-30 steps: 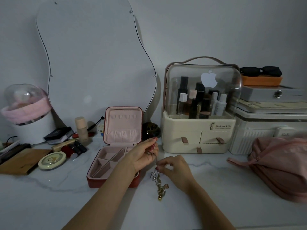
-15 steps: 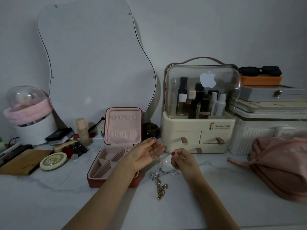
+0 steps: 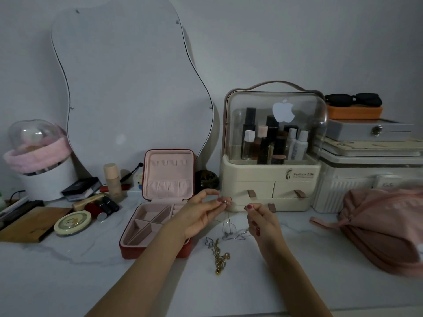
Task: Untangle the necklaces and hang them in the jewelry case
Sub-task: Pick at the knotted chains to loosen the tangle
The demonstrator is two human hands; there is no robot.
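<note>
Above the white worktop, a thin silver necklace is held up between both hands, its lower loops resting on the surface. One end is pinched by the left hand at its fingertips, the other fingers spread; the other end is pinched by the right hand, its remaining fingers curled. A gold and silver tangle lies on the worktop just below. Beside the left hand, the case stands open, its compartments bare.
</note>
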